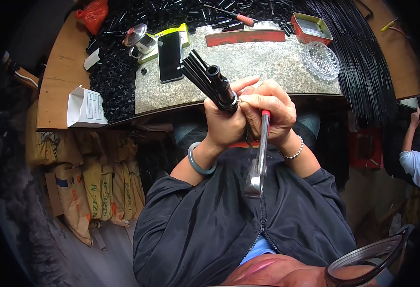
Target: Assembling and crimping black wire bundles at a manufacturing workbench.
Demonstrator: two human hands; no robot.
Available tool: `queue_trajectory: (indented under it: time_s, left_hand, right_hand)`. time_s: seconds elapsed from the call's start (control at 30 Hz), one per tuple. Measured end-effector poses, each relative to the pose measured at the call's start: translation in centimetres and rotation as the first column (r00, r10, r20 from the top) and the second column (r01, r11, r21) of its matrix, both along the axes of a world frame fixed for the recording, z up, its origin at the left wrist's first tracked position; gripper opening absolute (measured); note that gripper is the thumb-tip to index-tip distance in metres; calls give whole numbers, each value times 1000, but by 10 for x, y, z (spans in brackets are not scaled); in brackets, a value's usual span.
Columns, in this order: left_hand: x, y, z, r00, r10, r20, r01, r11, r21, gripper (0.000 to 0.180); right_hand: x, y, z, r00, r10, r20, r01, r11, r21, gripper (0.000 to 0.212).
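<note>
My left hand (222,125) is closed around a bundle of thin black rods (198,75) and a black tubular fitting (222,87). Both stick up and lean to the left above the fist. A small shiny piece, perhaps wire, shows at the fitting's lower rim, where my right hand (276,106) pinches with thumb and forefinger. That same hand keeps a pair of pliers (261,155) with red grips against its palm, the metal head hanging toward my chest. The two hands touch, so the lower ends of the rods are mostly hidden.
Beyond my hands lies a speckled board (248,71) bearing a phone (170,57), a red curved bar (245,38) and a glass ashtray (321,61). Black fittings (112,86) heap at left; long black rods (363,71) cover the right. A co-worker's arm (410,134) shows far right.
</note>
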State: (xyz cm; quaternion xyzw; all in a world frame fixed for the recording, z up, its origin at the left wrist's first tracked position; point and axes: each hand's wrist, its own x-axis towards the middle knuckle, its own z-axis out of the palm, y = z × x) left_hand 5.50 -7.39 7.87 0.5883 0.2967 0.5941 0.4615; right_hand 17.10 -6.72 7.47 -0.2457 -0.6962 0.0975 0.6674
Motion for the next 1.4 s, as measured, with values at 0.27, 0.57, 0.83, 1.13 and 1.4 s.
queue_trajectory:
  time_s: [0.27, 0.57, 0.83, 1.13, 1.4]
  left_hand:
    - [0, 0, -2, 1000, -17, -4, 17, 1000, 0, 32]
    - [-4, 1, -6, 1000, -7, -31, 8, 1000, 18, 31]
    - [-4, 4, -12, 998, -27, -64, 34, 993, 112, 35]
    - [-4, 7, 1, 997, 75, -30, -78, 992, -100, 17]
    - [-15, 12, 7, 992, 53, 111, -29, 978, -207, 19]
  right_hand:
    - [0, 0, -1, 1000, 10, -1, -10, 1000, 0, 19]
    - [0, 0, 1, 1000, 19, 19, -19, 1000, -8, 17]
    - [4, -3, 8, 996, 70, 47, -67, 996, -58, 16]
    - [22, -13, 44, 982, 189, -9, -153, 764, -627, 33]
    - [85, -49, 61, 813, 581, 39, -111, 221, -969, 13]
